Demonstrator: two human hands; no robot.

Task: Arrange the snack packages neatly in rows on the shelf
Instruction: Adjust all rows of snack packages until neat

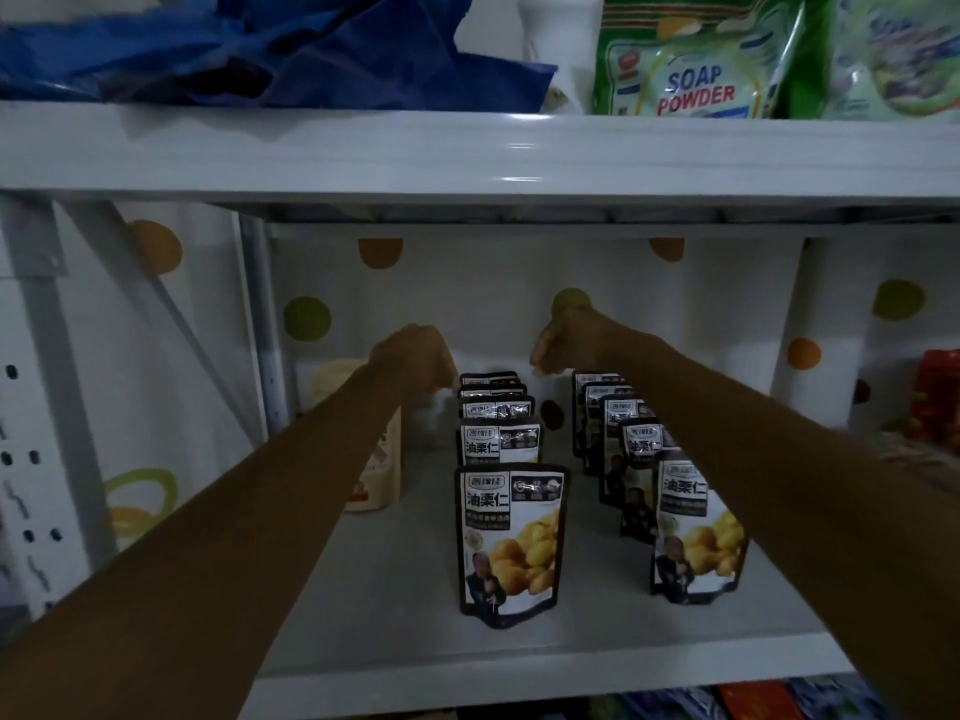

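Our left hand [415, 358], curled, grip we cannot tell, meets rearmost snack package [489, 379] at its right; our right hand [563, 339] curled, empty.

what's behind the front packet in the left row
Four more matching packets stand in line behind the front packet, the left hand at the rearmost. Each hides the lower part of the next.

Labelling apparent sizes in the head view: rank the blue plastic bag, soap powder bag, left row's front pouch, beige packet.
1. blue plastic bag
2. soap powder bag and front pouch: alike, bag cropped, unranked
3. beige packet: smallest, partly hidden
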